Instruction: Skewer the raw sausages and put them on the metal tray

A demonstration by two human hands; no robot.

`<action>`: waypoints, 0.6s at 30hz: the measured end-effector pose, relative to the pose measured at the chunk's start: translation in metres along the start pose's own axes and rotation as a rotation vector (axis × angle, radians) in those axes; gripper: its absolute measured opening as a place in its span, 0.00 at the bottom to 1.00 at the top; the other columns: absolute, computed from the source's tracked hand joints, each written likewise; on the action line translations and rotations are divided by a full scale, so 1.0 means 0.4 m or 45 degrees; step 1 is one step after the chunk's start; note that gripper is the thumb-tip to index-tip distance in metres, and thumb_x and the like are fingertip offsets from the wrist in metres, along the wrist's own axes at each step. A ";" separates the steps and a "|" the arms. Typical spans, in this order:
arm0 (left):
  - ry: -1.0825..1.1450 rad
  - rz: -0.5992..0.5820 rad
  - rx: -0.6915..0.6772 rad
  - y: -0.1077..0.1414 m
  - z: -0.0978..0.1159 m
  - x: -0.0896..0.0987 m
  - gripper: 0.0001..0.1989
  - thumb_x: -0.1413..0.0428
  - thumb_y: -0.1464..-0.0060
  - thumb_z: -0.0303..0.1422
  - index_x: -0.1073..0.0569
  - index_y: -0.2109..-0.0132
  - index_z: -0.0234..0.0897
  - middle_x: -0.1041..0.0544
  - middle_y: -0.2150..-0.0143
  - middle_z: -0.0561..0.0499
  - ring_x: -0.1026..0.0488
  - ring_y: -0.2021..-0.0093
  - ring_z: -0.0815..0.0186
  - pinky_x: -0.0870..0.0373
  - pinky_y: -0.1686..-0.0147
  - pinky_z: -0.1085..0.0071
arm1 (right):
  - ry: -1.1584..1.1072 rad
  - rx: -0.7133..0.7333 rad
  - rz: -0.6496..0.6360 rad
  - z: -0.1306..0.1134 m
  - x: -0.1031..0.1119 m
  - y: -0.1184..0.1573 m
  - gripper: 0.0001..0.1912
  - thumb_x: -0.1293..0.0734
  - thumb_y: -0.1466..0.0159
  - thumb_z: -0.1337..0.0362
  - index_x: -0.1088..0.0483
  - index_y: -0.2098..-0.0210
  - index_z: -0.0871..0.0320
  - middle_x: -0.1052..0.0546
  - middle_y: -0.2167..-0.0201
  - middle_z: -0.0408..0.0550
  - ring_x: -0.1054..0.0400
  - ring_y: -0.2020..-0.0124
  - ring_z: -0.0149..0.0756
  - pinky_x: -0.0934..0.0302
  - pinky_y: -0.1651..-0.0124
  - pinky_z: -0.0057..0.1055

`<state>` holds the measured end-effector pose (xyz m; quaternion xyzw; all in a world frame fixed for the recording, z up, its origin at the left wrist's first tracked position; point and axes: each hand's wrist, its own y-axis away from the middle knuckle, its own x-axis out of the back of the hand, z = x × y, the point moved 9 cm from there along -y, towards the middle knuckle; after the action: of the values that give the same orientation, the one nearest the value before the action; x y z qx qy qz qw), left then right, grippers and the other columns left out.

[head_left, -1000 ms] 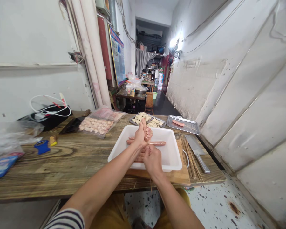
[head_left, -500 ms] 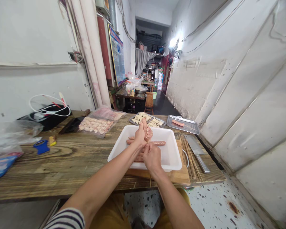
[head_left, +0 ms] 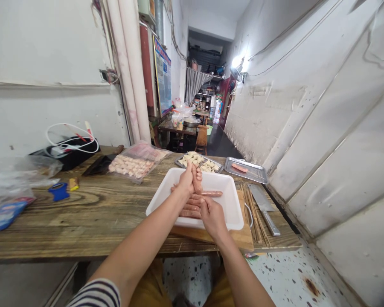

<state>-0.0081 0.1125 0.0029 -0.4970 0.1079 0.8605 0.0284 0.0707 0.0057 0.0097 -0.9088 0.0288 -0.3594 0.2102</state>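
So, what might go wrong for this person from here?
The sausage in the left hand looks slick and could slip from its grip into the white tub. The cleaver lies uncovered to the right of the tub, so a careless reach that way might meet its blade. The cutting board under the tub sits close to the table's near edge; a hard knock might shift both.

Both arms fwd, hands close tog. but apart, L higher & farther out.
L hand (head_left: 188,179) curled in a grip, fingers (head_left: 199,174) wrapped round; L forearm (head_left: 147,232) runs diag. up from striped cuff (head_left: 97,293). R hand (head_left: 213,215) in loose fist, thumb & index tog., knuckles up; R forearm (head_left: 241,268) bare, angled in.
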 end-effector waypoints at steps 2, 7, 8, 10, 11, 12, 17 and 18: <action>0.043 -0.014 -0.053 -0.006 0.013 0.006 0.20 0.50 0.44 0.47 0.36 0.70 0.33 0.40 0.82 0.58 0.45 0.87 0.79 0.47 0.88 0.84 | -0.017 -0.016 -0.027 0.000 0.002 0.009 0.16 0.46 0.35 0.66 0.30 0.70 0.60 0.24 0.75 0.49 0.31 0.74 0.36 0.44 0.70 0.27; 0.099 -0.095 -0.043 -0.009 0.008 0.003 0.18 0.48 0.44 0.45 0.37 0.71 0.33 0.42 0.82 0.59 0.48 0.87 0.80 0.50 0.89 0.84 | -0.059 0.007 -0.014 -0.017 0.005 0.020 0.15 0.46 0.36 0.67 0.30 0.72 0.59 0.23 0.75 0.49 0.30 0.73 0.37 0.42 0.69 0.27; 0.104 -0.096 -0.041 -0.008 0.007 0.003 0.18 0.47 0.45 0.45 0.38 0.72 0.34 0.43 0.82 0.59 0.48 0.87 0.80 0.51 0.89 0.84 | -0.072 0.008 0.013 -0.020 0.007 0.021 0.15 0.46 0.36 0.68 0.29 0.72 0.59 0.23 0.75 0.50 0.30 0.72 0.37 0.41 0.68 0.27; 0.121 -0.090 -0.045 -0.006 0.006 0.004 0.19 0.46 0.45 0.45 0.39 0.72 0.34 0.45 0.82 0.60 0.49 0.87 0.80 0.51 0.89 0.84 | -0.098 0.002 0.058 -0.027 0.010 0.022 0.16 0.46 0.36 0.69 0.28 0.70 0.59 0.22 0.73 0.51 0.29 0.71 0.37 0.40 0.67 0.28; 0.126 -0.089 -0.046 -0.005 0.006 0.003 0.19 0.46 0.45 0.45 0.39 0.73 0.34 0.45 0.82 0.60 0.49 0.87 0.80 0.51 0.89 0.84 | -0.112 -0.001 0.069 -0.031 0.009 0.022 0.16 0.47 0.37 0.70 0.28 0.69 0.60 0.22 0.73 0.52 0.29 0.70 0.38 0.39 0.66 0.28; 0.127 -0.090 -0.047 -0.004 0.007 0.003 0.19 0.47 0.45 0.45 0.39 0.73 0.34 0.45 0.82 0.60 0.49 0.87 0.80 0.51 0.89 0.84 | -0.123 -0.002 0.073 -0.035 0.008 0.022 0.16 0.47 0.37 0.70 0.28 0.68 0.60 0.22 0.72 0.52 0.28 0.69 0.38 0.39 0.65 0.28; 0.084 -0.079 -0.044 0.001 0.011 -0.001 0.20 0.48 0.44 0.46 0.40 0.73 0.34 0.45 0.81 0.60 0.50 0.87 0.80 0.53 0.89 0.84 | -0.129 0.014 0.076 -0.049 0.005 0.013 0.16 0.46 0.38 0.72 0.27 0.68 0.61 0.22 0.72 0.53 0.28 0.68 0.38 0.39 0.64 0.27; 0.080 -0.074 -0.039 0.001 0.011 -0.001 0.20 0.49 0.44 0.46 0.40 0.73 0.34 0.45 0.81 0.60 0.50 0.87 0.81 0.54 0.89 0.84 | -0.111 0.014 0.083 -0.049 0.006 0.011 0.15 0.46 0.38 0.72 0.28 0.69 0.61 0.22 0.73 0.53 0.28 0.69 0.38 0.39 0.65 0.27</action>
<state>-0.0118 0.1130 0.0055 -0.5272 0.0811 0.8448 0.0425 0.0599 -0.0059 0.0224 -0.9210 0.0474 -0.3126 0.2277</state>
